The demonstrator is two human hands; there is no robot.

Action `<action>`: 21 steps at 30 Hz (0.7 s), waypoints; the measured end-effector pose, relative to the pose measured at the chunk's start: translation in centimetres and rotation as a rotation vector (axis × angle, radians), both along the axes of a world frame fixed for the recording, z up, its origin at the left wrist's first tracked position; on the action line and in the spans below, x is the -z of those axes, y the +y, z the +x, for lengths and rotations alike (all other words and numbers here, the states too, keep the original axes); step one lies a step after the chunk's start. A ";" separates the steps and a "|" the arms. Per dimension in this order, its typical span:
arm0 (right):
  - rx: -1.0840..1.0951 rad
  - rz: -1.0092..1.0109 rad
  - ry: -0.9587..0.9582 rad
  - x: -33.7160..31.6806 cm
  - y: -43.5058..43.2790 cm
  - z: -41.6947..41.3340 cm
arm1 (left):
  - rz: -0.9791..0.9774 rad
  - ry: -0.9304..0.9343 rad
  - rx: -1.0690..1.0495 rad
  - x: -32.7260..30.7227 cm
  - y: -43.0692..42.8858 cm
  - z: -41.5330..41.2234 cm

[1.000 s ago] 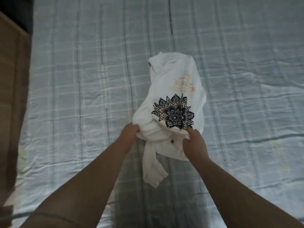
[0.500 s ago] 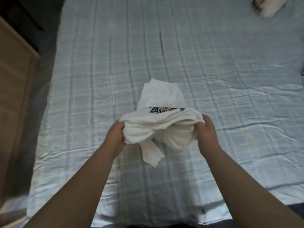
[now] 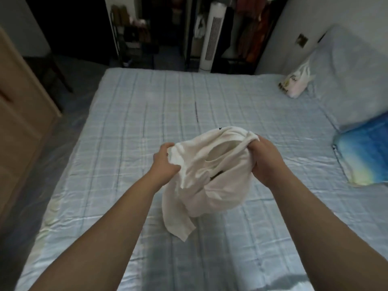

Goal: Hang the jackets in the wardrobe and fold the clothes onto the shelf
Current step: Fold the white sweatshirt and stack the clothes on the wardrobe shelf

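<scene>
A pale checked bed sheet [image 3: 130, 131] fills the room's middle, and above it a white T-shirt [image 3: 212, 175] hangs bunched between both hands. The left hand [image 3: 165, 162] and right hand [image 3: 265, 160] each close a grip on gathered cloth, seemingly near the neck opening. It looks light, limp and sure to sag, so the shoulder seams are likely the best places to hold it.

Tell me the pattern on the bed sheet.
The bed sheet is pale blue with a plaid grid of darker and lighter stripes, shown in the head view.
</scene>
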State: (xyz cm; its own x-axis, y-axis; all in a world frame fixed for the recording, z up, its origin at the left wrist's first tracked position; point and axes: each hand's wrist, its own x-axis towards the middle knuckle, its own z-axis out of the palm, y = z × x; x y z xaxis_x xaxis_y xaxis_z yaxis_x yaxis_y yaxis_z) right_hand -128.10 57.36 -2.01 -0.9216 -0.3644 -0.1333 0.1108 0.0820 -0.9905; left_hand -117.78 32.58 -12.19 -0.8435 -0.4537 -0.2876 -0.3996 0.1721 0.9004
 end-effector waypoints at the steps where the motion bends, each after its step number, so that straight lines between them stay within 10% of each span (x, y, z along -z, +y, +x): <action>1: -0.013 -0.033 0.006 -1.2 0.3 -0.5 | -0.022 0.032 0.064 -0.6 0.8 -0.1; 13: -0.295 -0.136 0.052 -8.2 11.5 -4.4 | -0.437 0.127 0.218 -5.6 16.5 -4.5; 21: -0.461 0.608 0.622 -8.6 21.4 -9.1 | -0.316 0.244 -0.193 -10.0 19.4 -1.9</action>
State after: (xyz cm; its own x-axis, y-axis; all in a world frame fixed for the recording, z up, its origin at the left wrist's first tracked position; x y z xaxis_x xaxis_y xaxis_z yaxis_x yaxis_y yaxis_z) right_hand -137.21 78.77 6.57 -0.6758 -0.7358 0.0432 -0.5864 0.5013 -0.6363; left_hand -119.71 51.99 -2.21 -0.7607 -0.6432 0.0873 -0.2339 0.3971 0.8875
